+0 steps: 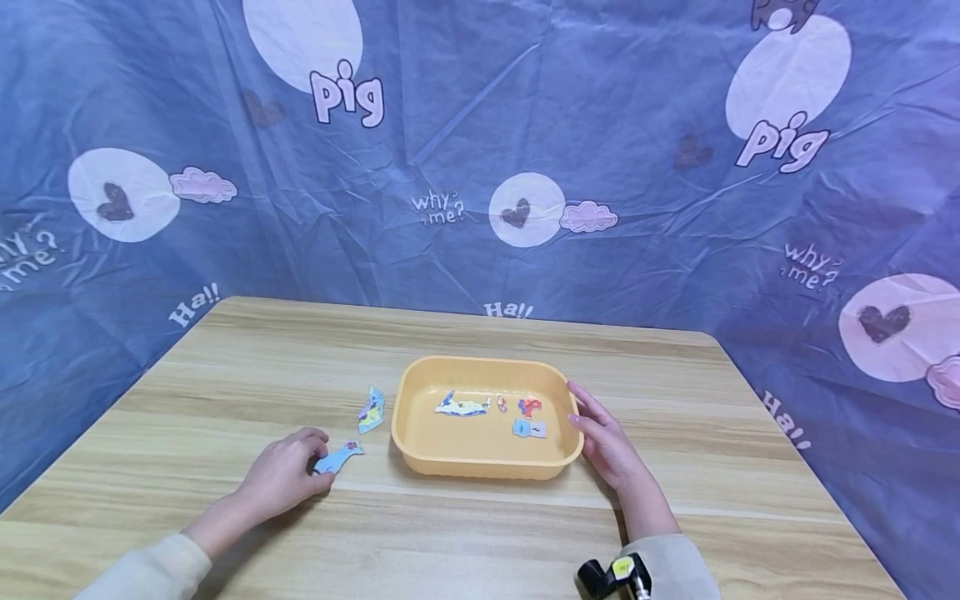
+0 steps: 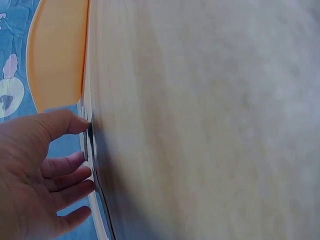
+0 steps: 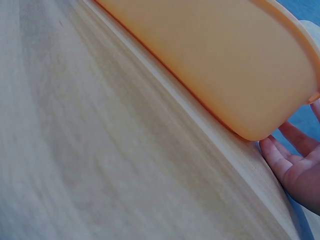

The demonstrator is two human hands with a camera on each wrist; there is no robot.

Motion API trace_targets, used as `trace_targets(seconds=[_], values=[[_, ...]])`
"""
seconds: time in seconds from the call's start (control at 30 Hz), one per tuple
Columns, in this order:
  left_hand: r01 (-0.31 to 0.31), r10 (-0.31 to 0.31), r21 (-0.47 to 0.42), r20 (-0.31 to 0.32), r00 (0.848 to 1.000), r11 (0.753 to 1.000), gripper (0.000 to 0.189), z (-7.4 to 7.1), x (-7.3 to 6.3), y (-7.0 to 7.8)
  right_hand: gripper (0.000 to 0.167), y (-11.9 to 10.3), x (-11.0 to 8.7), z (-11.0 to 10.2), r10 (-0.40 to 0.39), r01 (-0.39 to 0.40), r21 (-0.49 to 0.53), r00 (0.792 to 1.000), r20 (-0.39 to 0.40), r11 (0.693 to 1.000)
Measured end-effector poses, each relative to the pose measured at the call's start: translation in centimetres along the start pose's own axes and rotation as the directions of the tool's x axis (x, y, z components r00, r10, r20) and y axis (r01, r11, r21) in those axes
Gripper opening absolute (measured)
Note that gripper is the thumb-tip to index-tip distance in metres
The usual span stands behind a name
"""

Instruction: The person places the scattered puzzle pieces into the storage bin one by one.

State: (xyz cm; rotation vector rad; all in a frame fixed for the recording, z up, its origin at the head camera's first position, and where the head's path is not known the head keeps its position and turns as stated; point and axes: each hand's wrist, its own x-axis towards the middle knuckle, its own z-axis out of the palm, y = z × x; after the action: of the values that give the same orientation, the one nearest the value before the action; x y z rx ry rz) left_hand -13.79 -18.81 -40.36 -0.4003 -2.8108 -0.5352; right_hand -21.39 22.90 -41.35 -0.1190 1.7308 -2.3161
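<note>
My left hand (image 1: 281,475) pinches a light blue puzzle piece (image 1: 339,457) with a small red patch, between thumb and fingers, low over the table. In the left wrist view the piece shows only as a thin edge at the fingertips. Just beyond it lies a second puzzle piece (image 1: 371,410) in blue, yellow and purple. At the right end of an orange-yellow plastic tray (image 1: 487,468), my right hand (image 1: 611,446) holds the rim and outer wall. Inside lie a long white-and-blue piece (image 1: 462,406), a red-and-blue piece (image 1: 529,407), a blue-and-grey piece (image 1: 529,428) and a tiny reddish piece (image 1: 502,403).
The tray stands on a light wood-grain table (image 1: 450,533). A blue printed cloth (image 1: 465,150) hangs behind the table and along its sides. A black camera mount (image 1: 615,577) is strapped on the right sleeve.
</note>
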Motion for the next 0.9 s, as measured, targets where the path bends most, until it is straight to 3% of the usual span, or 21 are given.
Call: trace_targets(seconds=[0.9], values=[[0.042,-0.044,-0.063,-0.024,0.999,0.997,0.02,-1.5,0.8,0.0,0.059,0.1,0.2,-0.2,-0.001,0.001,0.005,1.0,0.008,1.0]])
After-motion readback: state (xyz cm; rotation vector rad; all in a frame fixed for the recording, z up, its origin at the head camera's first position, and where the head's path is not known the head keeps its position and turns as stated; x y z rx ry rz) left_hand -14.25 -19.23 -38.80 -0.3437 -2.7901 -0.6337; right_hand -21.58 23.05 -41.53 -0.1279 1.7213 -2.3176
